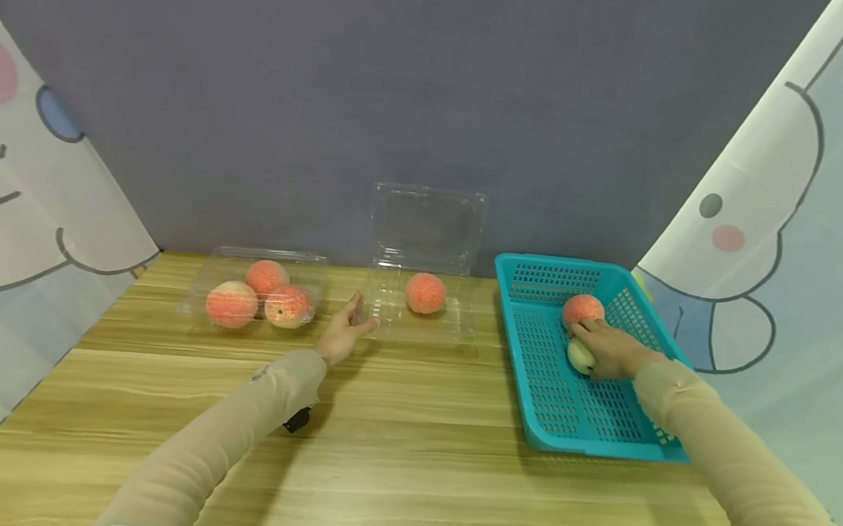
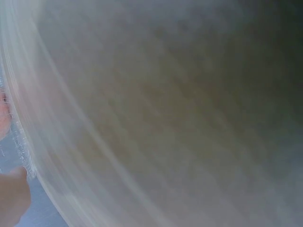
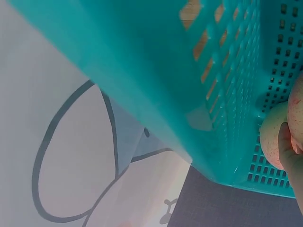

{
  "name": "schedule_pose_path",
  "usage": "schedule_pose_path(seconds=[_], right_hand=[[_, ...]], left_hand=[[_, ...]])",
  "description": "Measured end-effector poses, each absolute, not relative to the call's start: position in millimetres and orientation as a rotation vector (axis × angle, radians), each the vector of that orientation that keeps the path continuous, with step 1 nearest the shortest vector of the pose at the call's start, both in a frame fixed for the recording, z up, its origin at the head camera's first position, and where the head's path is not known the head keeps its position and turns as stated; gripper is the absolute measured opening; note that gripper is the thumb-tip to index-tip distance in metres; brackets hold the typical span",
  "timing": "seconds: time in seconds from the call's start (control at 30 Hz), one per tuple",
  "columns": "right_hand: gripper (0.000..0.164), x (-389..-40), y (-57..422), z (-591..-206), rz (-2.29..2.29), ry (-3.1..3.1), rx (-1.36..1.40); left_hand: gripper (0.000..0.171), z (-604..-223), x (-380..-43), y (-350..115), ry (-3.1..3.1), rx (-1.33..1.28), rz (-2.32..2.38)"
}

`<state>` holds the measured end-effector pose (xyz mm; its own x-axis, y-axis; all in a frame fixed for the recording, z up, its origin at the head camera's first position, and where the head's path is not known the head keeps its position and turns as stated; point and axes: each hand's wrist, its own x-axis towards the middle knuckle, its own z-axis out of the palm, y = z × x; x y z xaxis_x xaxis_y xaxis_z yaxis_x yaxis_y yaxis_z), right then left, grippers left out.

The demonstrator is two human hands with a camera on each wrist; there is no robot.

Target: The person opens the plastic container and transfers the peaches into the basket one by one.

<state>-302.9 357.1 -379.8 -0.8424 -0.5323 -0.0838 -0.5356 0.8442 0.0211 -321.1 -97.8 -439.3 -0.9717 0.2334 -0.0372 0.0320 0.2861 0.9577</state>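
In the head view my right hand (image 1: 609, 350) reaches into the turquoise basket (image 1: 525, 364). Its fingers and thumb grip a pale peach (image 1: 580, 357), and a pinker peach (image 1: 583, 309) lies just beyond. The right wrist view shows a finger (image 3: 287, 146) between the two peaches, against the farther peach (image 3: 270, 135). My left hand (image 1: 343, 331), fingers extended, is at the left edge of an open clear plastic box (image 1: 454, 320) holding one peach (image 1: 426, 293). Part of this hand (image 2: 13, 196) shows in the left wrist view; whether it touches the box I cannot tell.
Left of my left hand, a clear plastic box (image 1: 202, 277) holds 3 peaches, one being a front peach (image 1: 290, 306). Everything stands on a wooden table (image 1: 404, 462) against a grey back panel (image 1: 437, 89). Blurred clear plastic (image 2: 142, 123) fills most of the left wrist view.
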Motion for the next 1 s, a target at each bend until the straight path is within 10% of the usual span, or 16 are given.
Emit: schedule_pose_path(seconds=[1.0], right_hand=[[0.067, -303.6, 363.1, -385.2, 0.103, 2.954, -0.874]], left_hand=[[0.074, -441.9, -319.5, -97.3, 2.388, 0.264, 1.787]])
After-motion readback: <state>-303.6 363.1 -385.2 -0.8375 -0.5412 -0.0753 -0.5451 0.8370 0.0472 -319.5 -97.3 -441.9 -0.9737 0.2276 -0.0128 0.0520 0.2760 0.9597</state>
